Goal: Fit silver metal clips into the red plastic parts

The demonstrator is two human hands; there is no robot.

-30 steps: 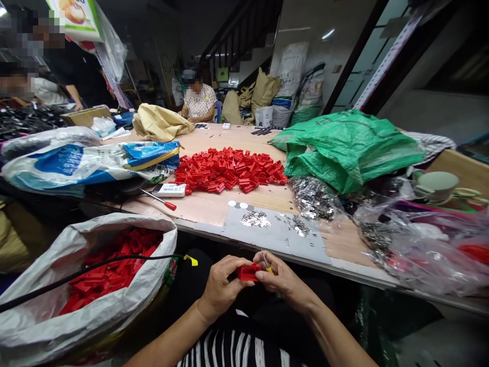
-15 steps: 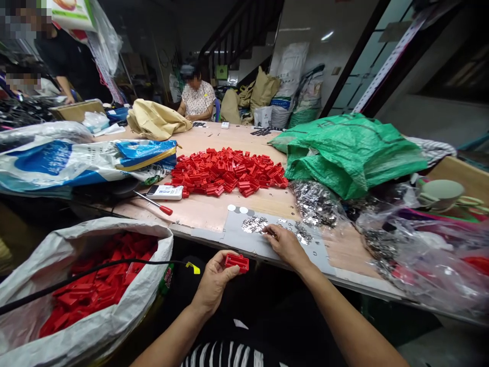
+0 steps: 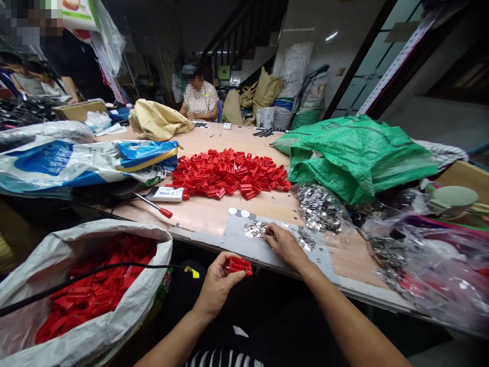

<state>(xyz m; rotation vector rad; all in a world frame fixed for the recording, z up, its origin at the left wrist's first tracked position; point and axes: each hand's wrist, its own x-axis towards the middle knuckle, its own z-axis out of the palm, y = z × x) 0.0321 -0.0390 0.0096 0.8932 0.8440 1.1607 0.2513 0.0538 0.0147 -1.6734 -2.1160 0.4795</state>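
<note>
Between the thumb and fingers of my left hand (image 3: 217,283) is a small red plastic case (image 3: 240,265), its hollow side facing up, held just off the table's front edge. My right hand (image 3: 284,245) is over a grey mat (image 3: 244,244), fingertips pinched together at the right side of a pile of small shiny metal pieces (image 3: 254,229). Whatever is in that pinch is too small or hidden to name. A second cluster of metal pieces (image 3: 306,238) lies just right of the hand.
Red cases form a heap (image 3: 229,173) mid-table; more fill a white sack (image 3: 153,275) at my left. A red-handled screwdriver (image 3: 164,212) lies beside a white box (image 3: 168,194). A green sack (image 3: 355,153) and plastic bags sit right. A person (image 3: 198,97) sits opposite.
The red case has tilted slightly in my left hand and shifted a little right. My right hand's fingers stay at the metal pieces, almost unmoved. The camera view has shifted slightly.
</note>
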